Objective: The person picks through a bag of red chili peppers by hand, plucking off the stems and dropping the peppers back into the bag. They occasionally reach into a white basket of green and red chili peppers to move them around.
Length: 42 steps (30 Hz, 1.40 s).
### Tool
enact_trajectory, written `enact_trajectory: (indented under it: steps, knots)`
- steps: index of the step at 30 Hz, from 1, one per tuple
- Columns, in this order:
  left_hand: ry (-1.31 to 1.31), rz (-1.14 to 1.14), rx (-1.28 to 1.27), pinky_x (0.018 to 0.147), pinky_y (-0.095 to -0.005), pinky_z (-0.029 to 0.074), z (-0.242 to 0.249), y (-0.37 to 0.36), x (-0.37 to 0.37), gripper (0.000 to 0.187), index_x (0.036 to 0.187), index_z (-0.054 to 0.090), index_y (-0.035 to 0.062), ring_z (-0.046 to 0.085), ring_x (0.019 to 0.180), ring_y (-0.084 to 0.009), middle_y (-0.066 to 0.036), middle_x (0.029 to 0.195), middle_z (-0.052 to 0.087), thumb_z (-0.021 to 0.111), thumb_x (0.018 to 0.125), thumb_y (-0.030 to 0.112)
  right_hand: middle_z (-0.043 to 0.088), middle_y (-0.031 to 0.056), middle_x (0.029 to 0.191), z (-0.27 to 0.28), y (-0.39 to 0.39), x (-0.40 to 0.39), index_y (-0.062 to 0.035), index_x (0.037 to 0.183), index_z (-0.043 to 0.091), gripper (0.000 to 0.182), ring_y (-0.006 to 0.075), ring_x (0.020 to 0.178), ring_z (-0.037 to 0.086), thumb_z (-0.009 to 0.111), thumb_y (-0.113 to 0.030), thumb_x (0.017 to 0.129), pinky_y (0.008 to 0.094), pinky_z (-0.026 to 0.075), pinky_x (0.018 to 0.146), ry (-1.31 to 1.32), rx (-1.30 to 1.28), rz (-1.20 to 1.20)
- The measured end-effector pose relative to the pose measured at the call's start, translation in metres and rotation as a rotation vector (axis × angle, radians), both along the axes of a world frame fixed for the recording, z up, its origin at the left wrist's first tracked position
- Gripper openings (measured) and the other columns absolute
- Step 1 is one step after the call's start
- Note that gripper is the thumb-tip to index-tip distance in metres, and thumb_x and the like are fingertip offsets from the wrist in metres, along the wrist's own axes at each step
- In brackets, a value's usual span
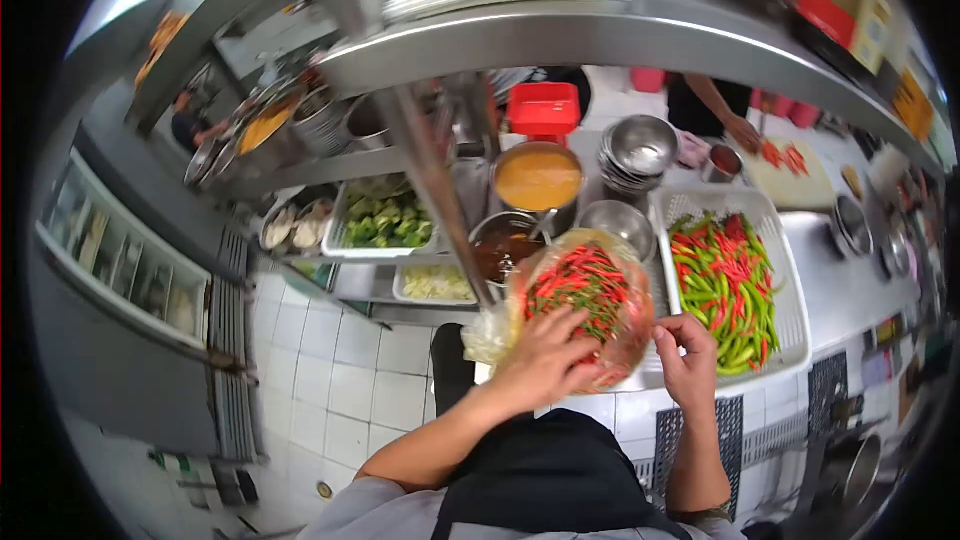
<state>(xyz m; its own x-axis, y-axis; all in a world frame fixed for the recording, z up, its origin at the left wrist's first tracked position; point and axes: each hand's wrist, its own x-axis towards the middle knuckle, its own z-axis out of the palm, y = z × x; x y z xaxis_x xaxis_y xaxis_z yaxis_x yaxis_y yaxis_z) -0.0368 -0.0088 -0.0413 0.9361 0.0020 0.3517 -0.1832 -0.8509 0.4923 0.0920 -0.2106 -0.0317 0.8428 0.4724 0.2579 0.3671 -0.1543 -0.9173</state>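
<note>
A clear plastic bag [628, 280] full of thin red chillies with green stems [580, 285] lies open at the front edge of the steel counter. My left hand [545, 355] rests on the chillies inside the bag, its fingers spread. At the bag's right rim is my right hand [683, 348], thumb and forefinger pinched together on the plastic. Just right of it stands a white basket [795, 310] of long green and red peppers [725, 290]. A pot of dark sauce [500, 245] is behind the bag on the left.
Behind are a pot of orange liquid [538, 177], metal bowls [642, 146] and a red basket [543, 108]. A steel post [430, 180] and overhead shelf [600, 35] frame the counter. Across it, a person's hand [742, 134] is near a cutting board [800, 185] with red pieces.
</note>
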Motion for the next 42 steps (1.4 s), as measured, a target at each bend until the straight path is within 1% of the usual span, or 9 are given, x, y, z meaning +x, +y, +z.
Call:
enact_trajectory:
  steps: [11,16,19,26,27,31,34,40,42]
  knots:
    - [-0.001,0.051,-0.116,0.114,-0.0586,0.027,-0.018,-0.025,-0.017,0.026,0.105,0.07,0.011,0.039,0.135,-0.0368,-0.016,0.141,0.049,0.066,0.088,0.031,0.06,0.0102,0.081,-0.005,0.053,-0.007,0.0026,0.094,0.068,0.009,0.0162,0.062,0.057,0.068,0.001,0.085,0.0277,0.046,0.059,-0.133,-0.274,0.137]
    - [-0.011,0.045,-0.117,0.113,-0.0579,0.027,-0.018,-0.018,-0.014,0.029,0.105,0.07,0.0111,0.04,0.134,-0.0368,-0.016,0.14,0.05,0.068,0.087,0.034,0.063,0.0121,0.089,0.005,0.054,-0.008,0.0008,0.098,0.068,0.014,0.0203,0.066,0.06,0.067,0.003,0.084,0.0304,0.048,0.062,-0.123,-0.366,0.125]
    - [-0.033,0.059,-0.127,0.112,-0.0577,0.027,-0.019,-0.011,-0.009,0.031,0.106,0.07,0.0111,0.042,0.133,-0.0369,-0.016,0.138,0.051,0.069,0.086,0.036,0.06,0.0092,0.088,0.003,0.049,-0.004,0.0016,0.102,0.066,0.017,0.0157,0.065,0.055,0.067,0.0,0.084,0.0283,0.046,0.062,-0.242,-0.358,0.043]
    - [-0.02,0.05,-0.166,0.113,-0.0556,0.027,-0.013,0.006,0.004,0.033,0.109,0.072,0.0106,0.043,0.133,-0.0384,-0.018,0.139,0.051,0.07,0.087,0.035,0.063,0.0123,0.096,0.014,0.03,0.01,-0.0012,0.106,0.068,0.023,0.0226,0.074,0.061,0.068,-0.006,0.083,0.0345,0.049,0.068,-0.259,-0.451,-0.004]
    - [-0.019,0.04,-0.165,0.112,-0.0553,0.028,-0.011,0.006,0.004,0.032,0.108,0.072,0.0104,0.043,0.132,-0.0387,-0.018,0.139,0.051,0.071,0.087,0.034,0.063,0.0153,0.096,0.014,0.029,0.012,-0.0016,0.106,0.068,0.025,0.0322,0.083,0.064,0.071,-0.007,0.081,0.0391,0.051,0.078,-0.245,-0.462,-0.009]
    - [-0.004,0.029,-0.135,0.111,-0.0549,0.03,-0.007,0.003,0.002,0.03,0.108,0.072,0.0098,0.043,0.132,-0.0396,-0.019,0.138,0.051,0.071,0.087,0.031,0.062,0.0142,0.092,0.029,0.028,0.014,-0.0034,0.106,0.069,0.027,0.0327,0.084,0.064,0.073,-0.01,0.08,0.04,0.051,0.076,-0.175,-0.507,0.026]
    - [0.016,0.02,-0.124,0.112,-0.0566,0.029,-0.004,-0.002,0.001,0.03,0.109,0.071,0.0093,0.043,0.133,-0.0393,-0.018,0.137,0.053,0.071,0.087,0.029,0.061,0.0146,0.091,0.016,0.03,0.026,-0.0041,0.105,0.069,0.028,0.0336,0.085,0.064,0.075,-0.012,0.079,0.0412,0.051,0.076,-0.378,-0.495,0.065]
    - [-0.009,-0.014,-0.099,0.114,-0.0612,0.023,0.017,-0.025,-0.005,0.028,0.108,0.071,0.0088,0.045,0.132,-0.0372,-0.015,0.131,0.057,0.072,0.087,0.027,0.058,0.0155,0.091,0.02,0.054,0.022,-0.0022,0.093,0.064,0.019,0.0355,0.086,0.062,0.072,-0.011,0.079,0.0437,0.049,0.076,-0.334,-0.553,0.181]
    - [-0.068,-0.001,-0.163,0.112,-0.0551,0.031,0.021,-0.026,-0.009,0.025,0.108,0.07,0.0068,0.054,0.124,-0.0348,-0.014,0.124,0.061,0.07,0.089,0.022,0.057,0.0154,0.091,0.022,0.057,0.02,-0.0023,0.093,0.064,0.018,0.0353,0.085,0.061,0.072,-0.01,0.079,0.0434,0.049,0.075,-0.347,-0.503,0.191]
